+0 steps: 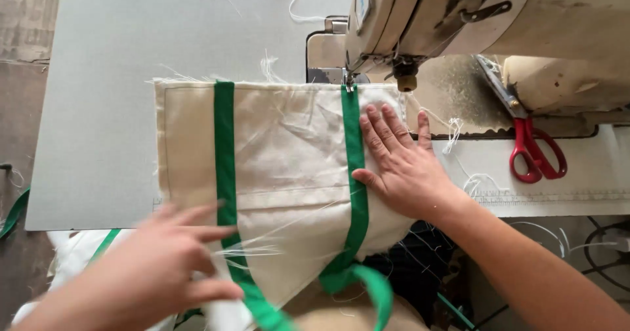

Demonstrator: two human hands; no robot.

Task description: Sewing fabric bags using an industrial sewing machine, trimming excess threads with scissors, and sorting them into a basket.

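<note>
Head view, looking down on a grey bench (98, 108) with a cream cloth (289, 154) spread flat across it, two green straps (224, 140) sewn lengthwise. Right hand (400, 163) laid palm-down on the cloth's right part, fingers spread and flat, grip open, pinching nothing, thumb touching the right strap's edge. Fingertips pointing toward the sewing machine (459, 16), just short of the needle (348, 81), which meets the cloth's far edge at the top of that right strap. Left hand (164, 265) blurred, low in the frame, over the cloth's near edge beside the left strap; fingers stretched out toward the strap, grip loose and open, contact with the cloth hard to tell through the blur. Cloth thus lying between both hands, under the right one, its near end hanging off the bench with the strap ends trailing down. Loose white threads (459, 134) fraying off the cloth edges. Red scissors (535, 150) resting on the machine bed, well apart to the right of the right hand.
</note>
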